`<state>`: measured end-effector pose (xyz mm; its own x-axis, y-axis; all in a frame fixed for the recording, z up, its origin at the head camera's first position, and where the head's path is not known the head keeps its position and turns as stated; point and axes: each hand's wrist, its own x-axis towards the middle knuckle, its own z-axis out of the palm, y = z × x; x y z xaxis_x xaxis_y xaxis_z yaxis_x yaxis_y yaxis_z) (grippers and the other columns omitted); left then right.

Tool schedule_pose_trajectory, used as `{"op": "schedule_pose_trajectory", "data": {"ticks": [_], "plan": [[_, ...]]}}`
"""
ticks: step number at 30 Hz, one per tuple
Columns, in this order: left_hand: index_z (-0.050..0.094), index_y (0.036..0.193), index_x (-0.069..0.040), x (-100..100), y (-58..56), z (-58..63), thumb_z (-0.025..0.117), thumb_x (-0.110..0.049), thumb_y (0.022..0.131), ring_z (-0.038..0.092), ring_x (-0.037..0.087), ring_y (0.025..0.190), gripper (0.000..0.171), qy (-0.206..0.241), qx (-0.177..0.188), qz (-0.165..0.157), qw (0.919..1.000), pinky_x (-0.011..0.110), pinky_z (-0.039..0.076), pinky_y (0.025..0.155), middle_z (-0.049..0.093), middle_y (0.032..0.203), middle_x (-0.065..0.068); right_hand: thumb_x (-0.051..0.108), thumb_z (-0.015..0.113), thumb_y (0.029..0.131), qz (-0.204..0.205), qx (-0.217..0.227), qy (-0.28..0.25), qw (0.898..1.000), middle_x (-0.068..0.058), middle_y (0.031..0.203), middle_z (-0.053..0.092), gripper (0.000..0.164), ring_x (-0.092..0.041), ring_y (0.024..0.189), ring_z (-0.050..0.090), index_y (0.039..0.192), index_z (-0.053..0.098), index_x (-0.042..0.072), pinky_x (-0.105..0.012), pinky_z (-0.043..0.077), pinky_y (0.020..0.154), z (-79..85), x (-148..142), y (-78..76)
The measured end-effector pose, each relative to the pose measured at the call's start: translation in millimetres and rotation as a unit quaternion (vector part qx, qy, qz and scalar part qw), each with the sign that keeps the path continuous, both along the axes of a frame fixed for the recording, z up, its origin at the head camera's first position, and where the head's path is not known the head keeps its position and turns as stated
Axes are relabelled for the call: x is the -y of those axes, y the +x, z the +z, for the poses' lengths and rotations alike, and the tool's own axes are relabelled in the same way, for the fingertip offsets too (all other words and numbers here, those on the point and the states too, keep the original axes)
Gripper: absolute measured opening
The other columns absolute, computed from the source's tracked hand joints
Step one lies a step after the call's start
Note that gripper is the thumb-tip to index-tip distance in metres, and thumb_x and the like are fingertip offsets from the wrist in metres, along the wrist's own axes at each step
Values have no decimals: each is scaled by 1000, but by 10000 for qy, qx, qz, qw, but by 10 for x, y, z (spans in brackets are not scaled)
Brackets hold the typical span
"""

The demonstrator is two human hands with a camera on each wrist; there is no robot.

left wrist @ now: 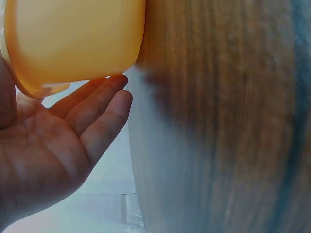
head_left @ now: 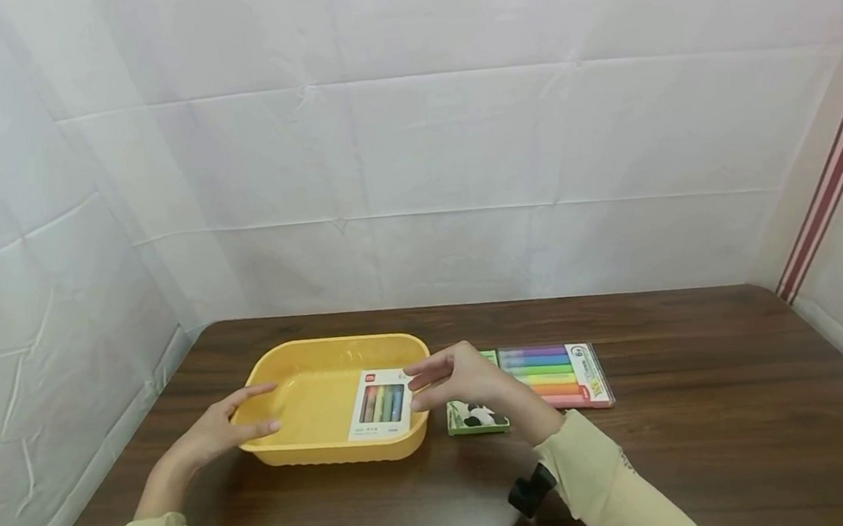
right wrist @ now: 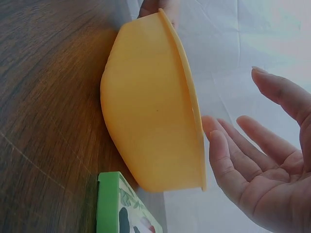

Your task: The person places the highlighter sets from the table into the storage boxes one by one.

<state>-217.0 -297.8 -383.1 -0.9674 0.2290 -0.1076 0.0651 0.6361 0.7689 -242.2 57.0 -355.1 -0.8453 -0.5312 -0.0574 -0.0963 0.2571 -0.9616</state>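
A yellow plastic tray point(head_left: 306, 407) stands on the dark wooden table. My left hand point(head_left: 214, 431) grips its left end, with the thumb over the rim and several fingers point(left wrist: 99, 104) against the outer wall. A white box point(head_left: 383, 404) with a window of coloured sticks leans inside at the tray's right end. Above that end hovers my right hand point(head_left: 461, 376), thumb and fingers apart, fingertips overlapping the box's edge in the head view. Nothing lies in its palm point(right wrist: 272, 194) in the right wrist view.
Just right of the tray lies a green box point(head_left: 478, 417) with a panda picture, partly hidden by the right hand and forearm. Beside it is a clear pack of rainbow-coloured pens point(head_left: 552, 375). White sheeting point(head_left: 456, 143) hangs behind the table.
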Motion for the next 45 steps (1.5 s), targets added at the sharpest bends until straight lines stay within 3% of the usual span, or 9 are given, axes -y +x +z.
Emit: {"op": "schedule_pose_trajectory", "data": {"ticks": [16, 26, 36, 45], "plan": [[36, 138, -4, -5, -13, 0, 66, -32, 83, 26, 49, 125, 69, -3, 38, 18, 10000, 58, 34, 91, 23, 140, 35, 8, 76, 73, 169, 156, -464, 9987, -25, 109, 61, 51, -24, 92, 65, 117, 57, -8, -34, 51, 79, -27, -169, -21], [35, 139, -5, -3, -17, -6, 66, -31, 83, 24, 50, 126, 69, -8, 14, 10, 10000, 60, 33, 92, 22, 140, 35, 7, 76, 73, 195, 121, -481, 9986, -22, 109, 62, 54, -32, 99, 62, 120, 55, -7, -35, 51, 81, -39, -268, -39], [35, 139, -6, -1, -15, 13, 66, -32, 82, 15, 52, 128, 70, 114, 86, 6, 9999, 65, 28, 93, 17, 142, 34, 11, 77, 72, 151, 35, -469, 9988, -26, 114, 59, 56, -27, 98, 62, 121, 55, -5, -35, 50, 82, -37, -427, -37], [35, 139, -6, 15, -10, 6, 66, -31, 83, 17, 51, 128, 69, 135, 67, -23, 9999, 63, 29, 92, 18, 142, 33, 15, 77, 72, 71, -43, -521, 9986, -24, 114, 59, 58, -25, 100, 62, 122, 55, -3, -34, 50, 83, -42, -595, -60]]}}
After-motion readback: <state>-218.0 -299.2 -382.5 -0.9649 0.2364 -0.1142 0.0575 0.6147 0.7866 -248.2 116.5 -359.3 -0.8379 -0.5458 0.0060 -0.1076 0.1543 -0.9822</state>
